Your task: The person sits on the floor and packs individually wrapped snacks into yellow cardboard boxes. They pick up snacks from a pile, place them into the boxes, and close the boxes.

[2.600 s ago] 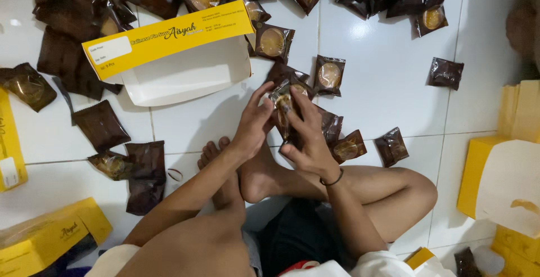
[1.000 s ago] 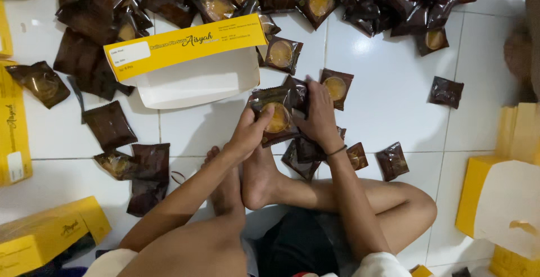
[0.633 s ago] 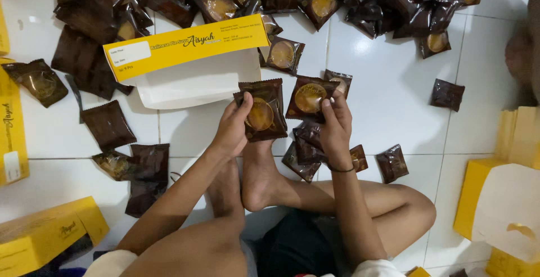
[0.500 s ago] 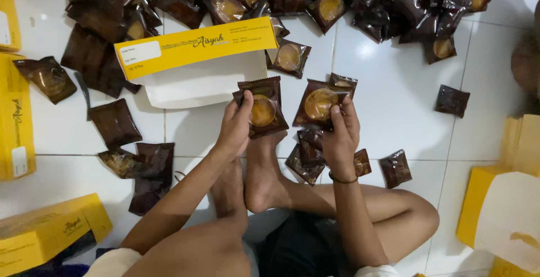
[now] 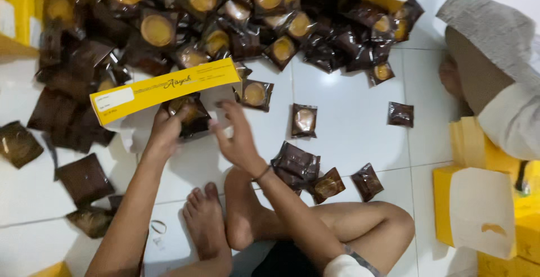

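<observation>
An open box with a yellow lid and a white inside lies on the white tiled floor in front of me. My left hand reaches under the lid and grips a dark brown packet with a round golden cake in it. Just right of the box mouth hovers my right hand, fingers spread and nothing in it. My bare feet and crossed legs fill the lower middle.
A large heap of the same brown packets covers the far floor. Several loose packets lie by my right knee. Yellow and white boxes stack at the right. Another person's leg and sleeve are at the top right.
Both hands held a packet up in front of me; now they have moved left to the box. The left still holds its packet under the lid, and the right hand is empty.
</observation>
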